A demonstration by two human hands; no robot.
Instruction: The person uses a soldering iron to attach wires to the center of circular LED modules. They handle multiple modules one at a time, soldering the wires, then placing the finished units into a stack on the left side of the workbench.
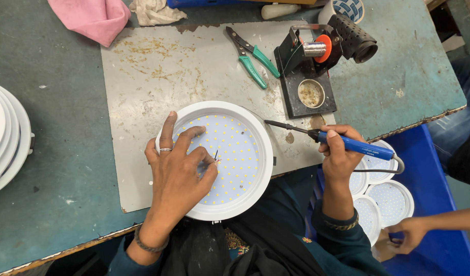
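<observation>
- Head view: left hand rests on a round white LED panel light, thumb and forefinger closed in a pinch on 2 thin wires above the dotted board.
- Right hand is wrapped in a closed grip around a blue-handled soldering iron; its tip points left, just beside the light's rim.
- Light lies on a grey metal sheet on the green surface.
- Black iron stand and green-handled cutters lie behind.
- Another person's hand reaches toward stacked lights in a blue bin.
</observation>
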